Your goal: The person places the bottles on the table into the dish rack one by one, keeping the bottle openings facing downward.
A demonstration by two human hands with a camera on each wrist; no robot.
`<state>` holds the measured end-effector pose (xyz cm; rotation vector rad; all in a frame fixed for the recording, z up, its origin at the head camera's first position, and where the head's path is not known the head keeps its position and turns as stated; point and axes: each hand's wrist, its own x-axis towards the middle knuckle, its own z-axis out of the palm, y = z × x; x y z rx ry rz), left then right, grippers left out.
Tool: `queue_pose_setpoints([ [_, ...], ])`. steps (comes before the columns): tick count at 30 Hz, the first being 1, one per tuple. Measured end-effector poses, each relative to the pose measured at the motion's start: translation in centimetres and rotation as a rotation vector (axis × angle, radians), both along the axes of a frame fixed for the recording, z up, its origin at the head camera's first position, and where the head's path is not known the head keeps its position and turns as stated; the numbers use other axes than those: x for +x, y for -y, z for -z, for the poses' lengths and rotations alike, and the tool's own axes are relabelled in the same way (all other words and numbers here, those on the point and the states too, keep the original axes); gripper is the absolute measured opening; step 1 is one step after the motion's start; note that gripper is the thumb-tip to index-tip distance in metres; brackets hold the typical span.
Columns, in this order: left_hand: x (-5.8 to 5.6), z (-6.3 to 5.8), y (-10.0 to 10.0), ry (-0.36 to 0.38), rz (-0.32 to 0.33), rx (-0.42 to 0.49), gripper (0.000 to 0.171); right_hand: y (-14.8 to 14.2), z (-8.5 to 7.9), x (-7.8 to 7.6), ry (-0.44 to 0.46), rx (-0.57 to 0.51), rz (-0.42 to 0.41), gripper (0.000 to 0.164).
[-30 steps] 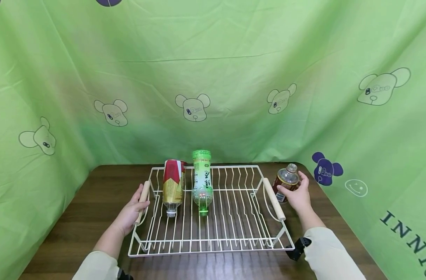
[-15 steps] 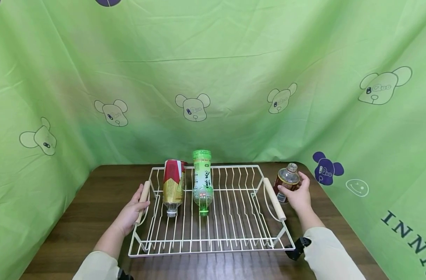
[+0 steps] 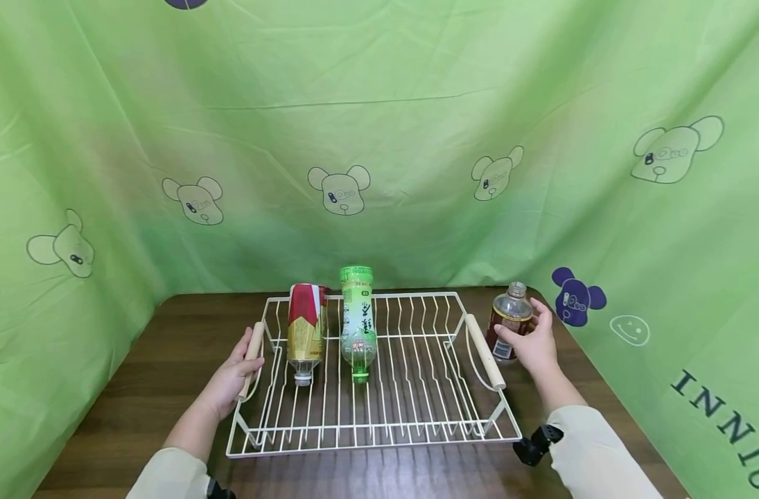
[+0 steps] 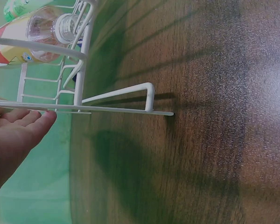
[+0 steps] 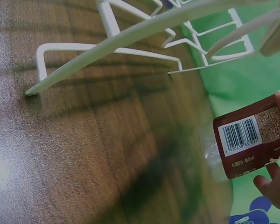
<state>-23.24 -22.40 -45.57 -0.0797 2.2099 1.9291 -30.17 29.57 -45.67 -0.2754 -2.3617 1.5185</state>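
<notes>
My right hand (image 3: 531, 339) holds a clear bottle with a dark brown label (image 3: 509, 326) upright, just right of the white wire dish rack (image 3: 376, 449). Its thumb is on the near side, fingers behind. In the right wrist view, a barcode shows on the brown-labelled bottle (image 5: 242, 135) near its clear base. My left hand (image 3: 232, 374) grips the rack's left wooden handle (image 3: 252, 357), thumb over the inner side and fingers outside. On the rack, a red-and-gold bottle (image 3: 306, 322) and a green bottle (image 3: 358, 322) rest side by side, necks toward me.
The rack's right wooden handle (image 3: 485, 350) stands between the green bottle and my right hand. Rack wires run across the dark wooden table (image 3: 142, 388). A green curtain (image 3: 379, 138) with bear-head prints hangs behind and along both sides.
The brown-labelled bottle has risen or tipped slightly in my right hand, showing more of its label. My left hand keeps its place on the handle. The head view has shifted a little.
</notes>
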Motion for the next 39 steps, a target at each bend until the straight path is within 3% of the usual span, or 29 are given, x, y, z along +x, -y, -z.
queue_pose_setpoints([
  [20,-0.1,-0.2,0.0,-0.002,0.016,0.018,0.077,1.4,-3.7,1.1,-0.034,0.052,-0.047,0.089],
  [39,0.1,-0.1,0.0,0.001,0.006,0.020,0.076,3.1,-7.8,1.9,-0.154,0.089,-0.152,0.086],
])
